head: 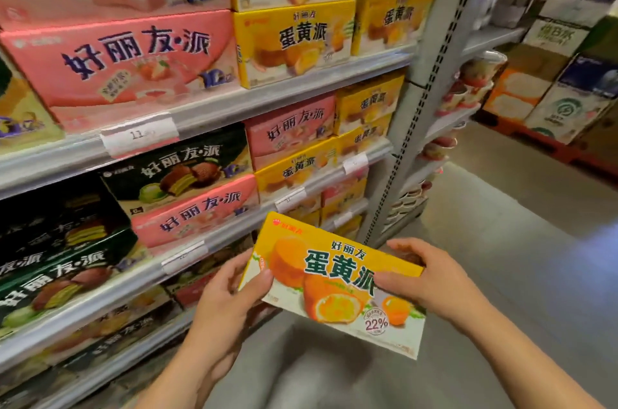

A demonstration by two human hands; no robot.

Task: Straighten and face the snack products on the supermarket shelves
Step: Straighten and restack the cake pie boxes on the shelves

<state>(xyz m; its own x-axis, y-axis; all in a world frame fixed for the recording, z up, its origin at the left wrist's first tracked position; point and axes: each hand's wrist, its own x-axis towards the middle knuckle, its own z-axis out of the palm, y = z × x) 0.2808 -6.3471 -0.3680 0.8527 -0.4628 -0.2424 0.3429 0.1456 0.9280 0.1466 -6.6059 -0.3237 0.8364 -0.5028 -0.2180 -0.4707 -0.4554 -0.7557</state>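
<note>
The left hand point(230, 295) and right hand point(424, 278) hold a yellow snack box point(334, 281) by its two short ends, each grip curled round an edge with the thumb on the printed front; the box is tilted, face up, in the aisle just in front of the shelves point(214, 114); behind it, pink boxes point(120, 64), dark green boxes point(177, 167) and yellow boxes point(294, 40) stand stacked in rows; further off, cardboard cartons point(555, 80) sit across the aisle.

yellow snack box point(337, 281) tilted, front up, off the shelves.
</note>
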